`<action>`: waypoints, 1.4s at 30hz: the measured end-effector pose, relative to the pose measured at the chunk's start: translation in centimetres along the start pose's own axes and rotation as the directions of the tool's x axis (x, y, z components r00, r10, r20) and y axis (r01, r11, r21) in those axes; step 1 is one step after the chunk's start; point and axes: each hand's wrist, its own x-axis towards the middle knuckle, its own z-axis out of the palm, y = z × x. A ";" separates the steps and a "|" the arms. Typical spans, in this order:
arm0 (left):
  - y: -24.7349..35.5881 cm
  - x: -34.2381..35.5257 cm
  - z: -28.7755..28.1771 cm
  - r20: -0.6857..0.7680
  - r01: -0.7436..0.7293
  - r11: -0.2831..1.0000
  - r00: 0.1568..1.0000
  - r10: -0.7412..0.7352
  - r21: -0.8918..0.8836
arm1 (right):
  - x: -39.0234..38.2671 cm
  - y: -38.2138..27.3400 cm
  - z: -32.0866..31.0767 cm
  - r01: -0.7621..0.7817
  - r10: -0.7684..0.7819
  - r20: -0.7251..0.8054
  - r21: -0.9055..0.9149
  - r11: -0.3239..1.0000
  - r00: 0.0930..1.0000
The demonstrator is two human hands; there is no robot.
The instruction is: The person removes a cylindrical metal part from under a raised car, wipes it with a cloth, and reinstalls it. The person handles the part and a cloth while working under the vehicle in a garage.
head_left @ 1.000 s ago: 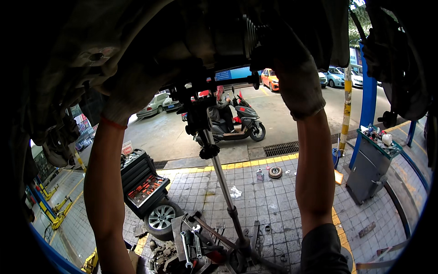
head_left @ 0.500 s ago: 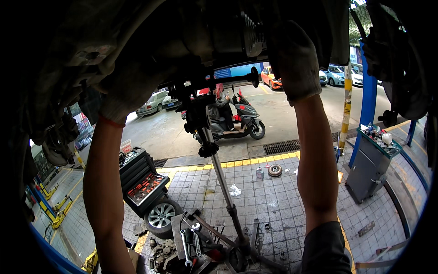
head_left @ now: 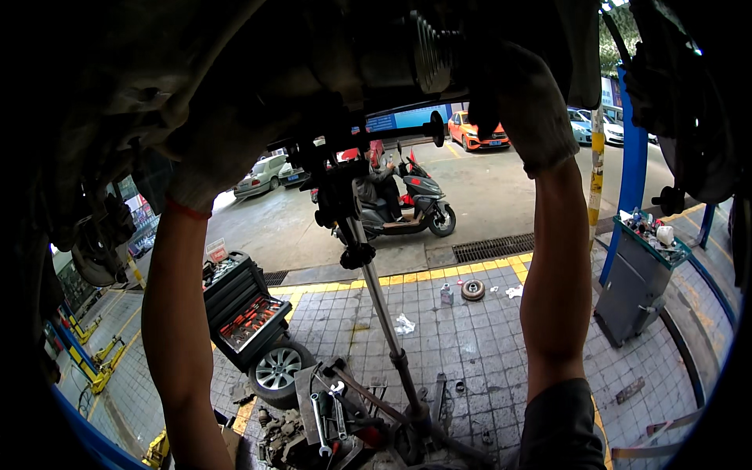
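Note:
Both my arms reach up to the dark underside of a raised car. My left hand, in a pale work glove with a red cuff edge, is up against the dark parts at left; its fingers are lost in shadow. My right hand, in a similar grimy glove, is raised beside the dark parts right of a ribbed, ringed part. Its fingers are too dark to make out, as is anything in them. Between my arms stands a tall jack with a chrome post, its dark head just under the car.
An open tool chest stands at left by a wheel. Wrenches and removed metal parts lie around the jack's foot. At right are a grey tool cart and a blue lift post. Beyond, a person sits on a scooter.
My right hand and forearm have shifted to the right, uncovering more of the orange car behind. My left hand stays nearly in place.

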 end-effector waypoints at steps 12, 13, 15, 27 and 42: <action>0.0 -0.1 -0.3 -0.025 -0.031 0.999 0.999 0.032 0.012 | -0.6 0.2 0.5 0.380 -0.377 -0.137 -0.005 0.925 0.916; 0.1 -0.3 -0.3 -0.006 0.010 1.000 1.000 -0.010 0.000 | -0.6 0.7 0.2 0.491 -0.522 -0.164 -0.194 0.849 0.837; 0.2 -0.4 -0.5 -0.031 -0.043 0.997 0.999 0.041 -0.065 | -1.1 1.6 0.2 0.177 -0.136 -0.128 0.409 0.895 0.982; 1.2 0.6 -0.6 0.006 0.004 0.997 1.000 -0.004 -0.077 | 1.3 2.5 0.9 0.255 -0.252 -0.076 0.032 0.966 0.965; 0.3 0.4 -0.2 0.011 0.010 0.991 1.000 -0.008 -0.136 | 0.0 0.7 -0.5 -0.113 0.088 0.167 0.149 0.982 0.982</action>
